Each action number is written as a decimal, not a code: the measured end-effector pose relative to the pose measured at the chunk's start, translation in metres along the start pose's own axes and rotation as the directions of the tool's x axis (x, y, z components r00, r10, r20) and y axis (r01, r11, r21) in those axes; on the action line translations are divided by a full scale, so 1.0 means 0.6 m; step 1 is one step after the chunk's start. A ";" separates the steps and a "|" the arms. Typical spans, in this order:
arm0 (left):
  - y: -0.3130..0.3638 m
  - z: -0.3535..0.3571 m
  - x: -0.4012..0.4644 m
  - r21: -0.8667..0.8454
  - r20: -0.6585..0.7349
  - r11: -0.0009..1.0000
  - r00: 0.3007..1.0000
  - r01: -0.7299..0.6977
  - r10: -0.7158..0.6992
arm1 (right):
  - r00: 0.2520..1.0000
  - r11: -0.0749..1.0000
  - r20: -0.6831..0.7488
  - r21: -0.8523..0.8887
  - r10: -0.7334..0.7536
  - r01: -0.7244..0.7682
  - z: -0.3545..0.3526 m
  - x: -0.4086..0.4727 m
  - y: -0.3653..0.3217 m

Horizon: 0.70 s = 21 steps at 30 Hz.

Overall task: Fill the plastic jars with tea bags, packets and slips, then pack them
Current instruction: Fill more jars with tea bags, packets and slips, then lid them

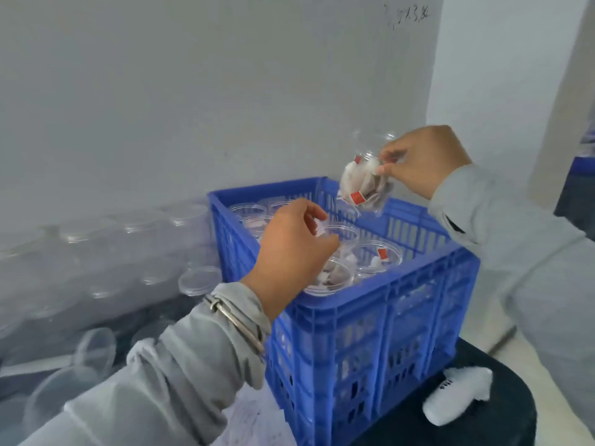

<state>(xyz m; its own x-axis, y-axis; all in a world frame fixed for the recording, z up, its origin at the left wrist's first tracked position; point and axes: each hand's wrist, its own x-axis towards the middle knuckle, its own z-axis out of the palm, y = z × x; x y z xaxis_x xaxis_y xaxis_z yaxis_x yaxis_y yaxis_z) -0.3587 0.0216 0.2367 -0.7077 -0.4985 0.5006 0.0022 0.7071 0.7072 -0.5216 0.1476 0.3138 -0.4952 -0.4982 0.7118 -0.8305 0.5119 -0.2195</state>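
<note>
A blue slotted crate (370, 320) holds several clear plastic jars (376, 257), some with white tea bags bearing red tags. My right hand (421, 159) holds a clear jar (367, 181) by its rim above the crate's far right corner; the jar is tilted and filled with tea bags. My left hand (289, 249) hovers over the jars in the crate's middle, fingers curled, and seems to pinch something small and white; what it is I cannot make out.
Rows of empty clear jars and lids (96, 252) lie to the left along the grey wall. A white packet (457, 394) rests on the dark surface (483, 429) at the right of the crate. Printed paper (254, 423) lies under the crate's front.
</note>
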 end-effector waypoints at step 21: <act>-0.019 0.006 0.001 0.237 0.070 0.965 0.993 -0.109 0.095 | 0.545 0.830 0.735 -0.545 0.403 0.120 0.173 0.004 0.100</act>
<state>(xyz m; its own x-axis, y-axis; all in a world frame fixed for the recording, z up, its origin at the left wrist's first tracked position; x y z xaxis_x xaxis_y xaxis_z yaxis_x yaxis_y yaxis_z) -0.3614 0.0152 0.2272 -0.7521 -0.3926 0.5294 -0.0880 0.8558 0.5098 -0.5992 0.1045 0.2331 -0.7925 -0.5793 -0.1908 -0.6098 0.7464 0.2665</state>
